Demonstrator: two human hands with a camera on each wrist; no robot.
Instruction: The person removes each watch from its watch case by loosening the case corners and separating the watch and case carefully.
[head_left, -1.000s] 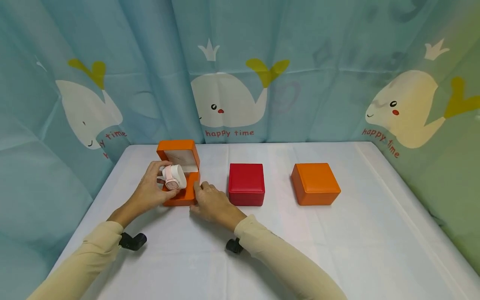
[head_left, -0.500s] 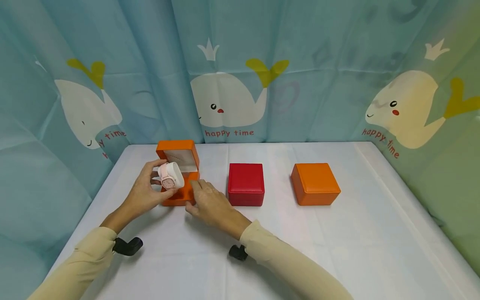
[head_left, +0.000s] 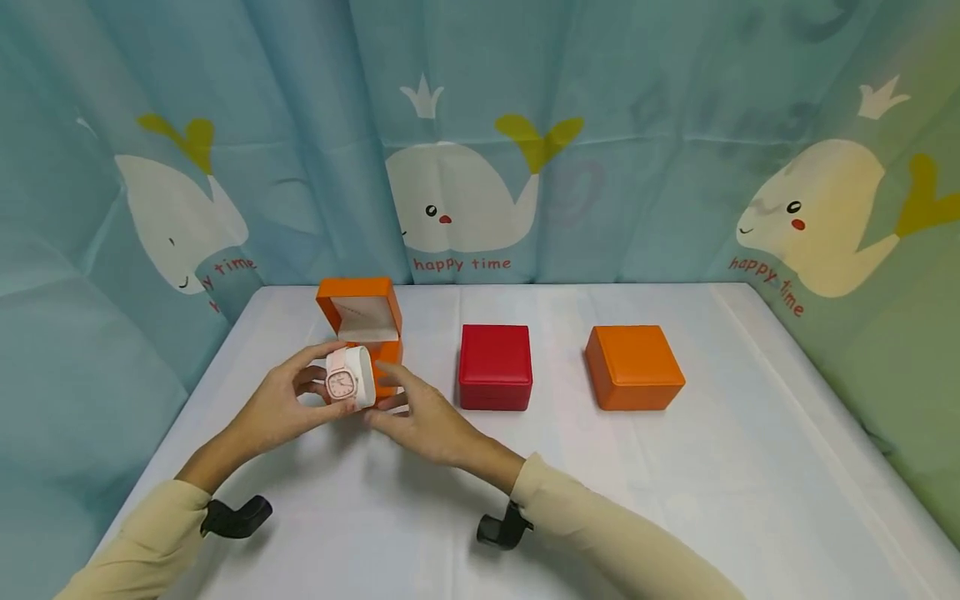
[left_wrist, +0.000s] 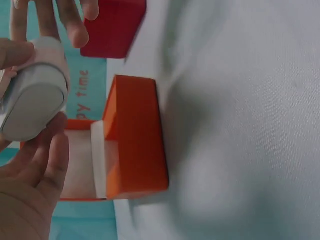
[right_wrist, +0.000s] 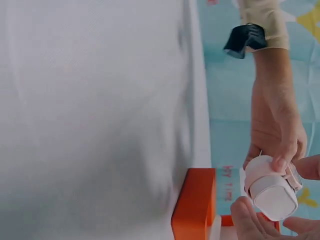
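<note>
A square-faced wristwatch (head_left: 341,384) with a pink strap is wrapped round a white watch cushion (head_left: 365,377). My left hand (head_left: 273,408) holds the cushion between thumb and fingers, in front of an orange watch box (head_left: 359,287) whose lid stands up. In the left wrist view the cushion (left_wrist: 37,107) shows its pale end, and the orange box (left_wrist: 140,140) lies beyond it. My right hand (head_left: 431,423) is at the cushion's right side, fingers spread and thumb low. The right wrist view shows its fingers around the cushion (right_wrist: 274,200).
A shut red box (head_left: 495,367) stands to the right of my right hand. Farther right is another shut orange box (head_left: 634,367). A white cloth covers the table (head_left: 675,492), and a blue whale-print curtain (head_left: 630,200) hangs behind it.
My left hand has drawn the watch and cushion out of the open box, towards me. My right hand has left the box's side and spread its fingers next to the cushion.
</note>
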